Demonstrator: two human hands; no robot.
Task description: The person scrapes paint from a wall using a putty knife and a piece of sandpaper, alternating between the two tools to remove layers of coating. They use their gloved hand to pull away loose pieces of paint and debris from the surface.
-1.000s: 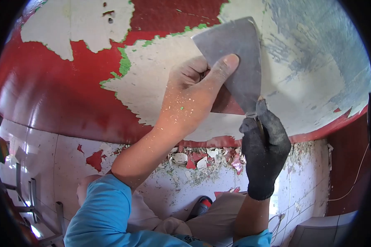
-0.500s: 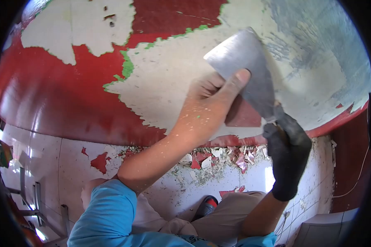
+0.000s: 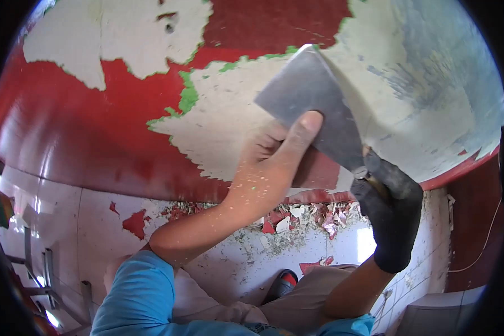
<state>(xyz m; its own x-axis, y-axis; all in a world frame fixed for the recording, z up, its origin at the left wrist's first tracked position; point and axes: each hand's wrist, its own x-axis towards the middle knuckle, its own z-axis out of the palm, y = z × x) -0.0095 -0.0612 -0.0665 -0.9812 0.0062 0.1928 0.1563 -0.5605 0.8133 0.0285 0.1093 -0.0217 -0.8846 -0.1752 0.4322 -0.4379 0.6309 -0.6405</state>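
My right hand (image 3: pixel 391 204), in a black glove, is closed round the handle of a wide metal scraper (image 3: pixel 313 92). My bare left hand (image 3: pixel 274 159) pinches the blade, thumb on its upper face and the fingers underneath, partly hidden. The blade points up and left over a curved wall (image 3: pixel 224 120), whose red coating (image 3: pixel 112 120) is peeled off in ragged patches with green edges. Pale surface shows in the peeled part. Whether the blade's edge touches the wall I cannot tell. Light flecks dot my left wrist.
Red and white coating flakes (image 3: pixel 319 218) lie along the wall's foot on the white tiled floor (image 3: pixel 112 263). Metal legs (image 3: pixel 47 274) stand at the left. A grey box-like object (image 3: pixel 445 308) is at the lower right, below a thin cable (image 3: pixel 490 235).
Both hands are still on the scraper. Its blade and my left hand have shifted left and slightly down in view, while the wall patches appear a little further right.
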